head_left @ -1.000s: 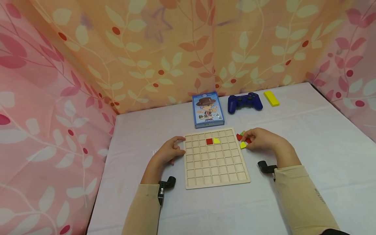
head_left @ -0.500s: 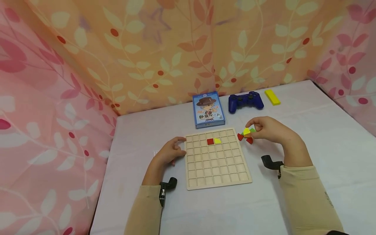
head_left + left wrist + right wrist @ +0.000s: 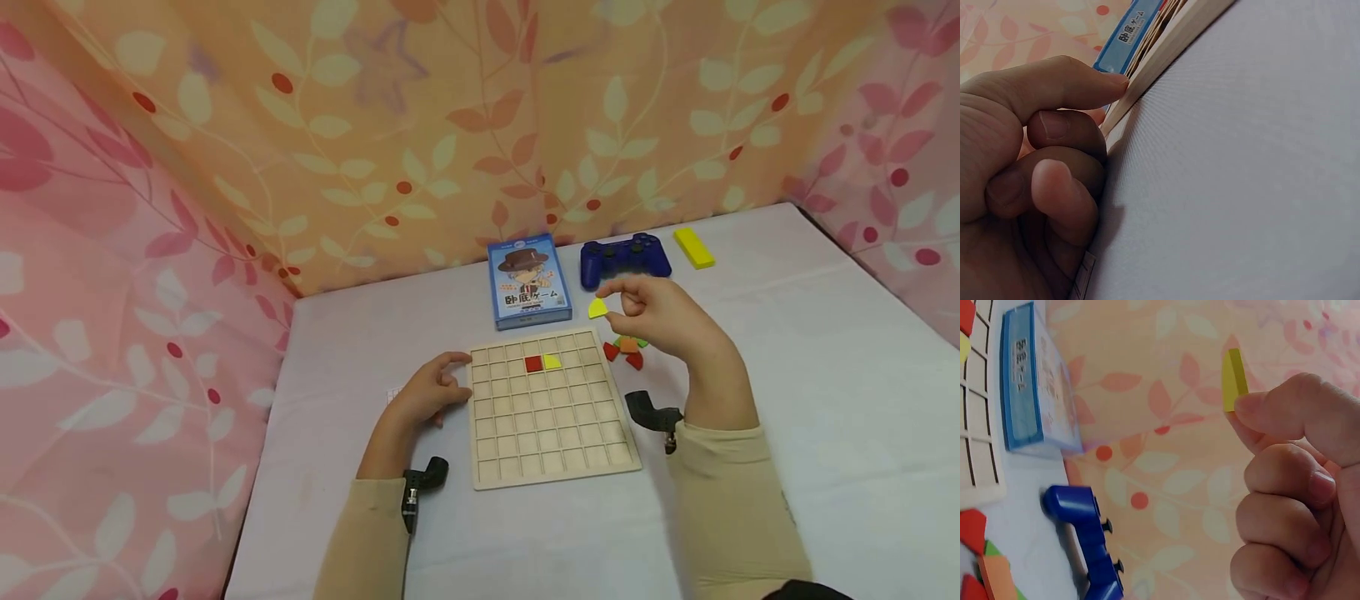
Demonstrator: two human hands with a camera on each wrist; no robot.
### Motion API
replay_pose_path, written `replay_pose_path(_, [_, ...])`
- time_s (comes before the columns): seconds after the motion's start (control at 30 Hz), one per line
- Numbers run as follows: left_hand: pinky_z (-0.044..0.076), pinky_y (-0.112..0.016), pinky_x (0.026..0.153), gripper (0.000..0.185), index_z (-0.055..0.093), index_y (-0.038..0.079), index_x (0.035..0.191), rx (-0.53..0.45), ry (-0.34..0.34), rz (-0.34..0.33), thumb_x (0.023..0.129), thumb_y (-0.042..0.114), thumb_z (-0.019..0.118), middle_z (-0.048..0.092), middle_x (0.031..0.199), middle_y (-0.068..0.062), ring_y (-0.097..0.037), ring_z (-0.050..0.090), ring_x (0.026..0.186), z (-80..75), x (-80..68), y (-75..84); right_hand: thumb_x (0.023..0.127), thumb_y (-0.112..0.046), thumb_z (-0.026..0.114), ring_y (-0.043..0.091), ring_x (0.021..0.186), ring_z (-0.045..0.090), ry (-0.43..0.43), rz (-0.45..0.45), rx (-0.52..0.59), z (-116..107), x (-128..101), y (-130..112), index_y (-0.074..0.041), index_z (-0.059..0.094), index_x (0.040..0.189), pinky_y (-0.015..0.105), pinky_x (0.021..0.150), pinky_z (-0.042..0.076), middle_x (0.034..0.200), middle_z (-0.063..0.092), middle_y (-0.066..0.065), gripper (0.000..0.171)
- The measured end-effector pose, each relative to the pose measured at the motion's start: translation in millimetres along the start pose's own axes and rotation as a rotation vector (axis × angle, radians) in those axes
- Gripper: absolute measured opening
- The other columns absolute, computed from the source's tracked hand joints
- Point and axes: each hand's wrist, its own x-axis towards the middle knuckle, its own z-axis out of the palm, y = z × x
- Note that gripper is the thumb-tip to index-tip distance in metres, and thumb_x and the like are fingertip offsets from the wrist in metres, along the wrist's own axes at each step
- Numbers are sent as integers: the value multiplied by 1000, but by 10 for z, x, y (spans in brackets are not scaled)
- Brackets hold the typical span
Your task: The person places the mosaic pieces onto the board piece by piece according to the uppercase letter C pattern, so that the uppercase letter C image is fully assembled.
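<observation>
A pale wooden grid board lies on the table between the hands. A red square piece and a yellow rounded piece sit side by side in its upper cells. My left hand touches the board's left edge with index finger and thumb; in the left wrist view its other fingers are bent and hold nothing. Beyond the board's upper right corner, my right hand pinches a yellow quarter-round tile between thumb and index finger. The right wrist view shows this tile edge-on, above the table.
A small pile of red, green and orange pieces lies right of the board. Behind stand a blue card-game box, a blue game controller and a yellow block. A gridded paper peeks out by the left hand.
My right hand has picked up the yellow tile from beside the pile and carried it up and to the left. My left hand has stayed at the board's edge.
</observation>
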Motion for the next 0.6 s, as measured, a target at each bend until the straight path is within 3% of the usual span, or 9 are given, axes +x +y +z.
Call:
replay_pose_path(0.33, [40, -28, 37, 60, 53, 21, 144, 4, 8, 9, 90, 11, 77, 50, 63, 1, -14, 38, 38, 4, -8, 2, 93, -11, 69, 13, 45, 28, 56, -72, 8, 374, 159, -270, -10, 66, 127, 30, 47, 33, 61, 31, -3, 34])
replay_pose_path(0.6, [40, -28, 37, 59, 52, 19, 144, 5, 7, 31, 90, 10, 76, 48, 62, 0, -14, 38, 37, 1, 10, -20, 94, -15, 69, 14, 48, 30, 54, -132, -81, 621, 285, -335, -13, 68, 126, 35, 57, 34, 57, 36, -4, 32])
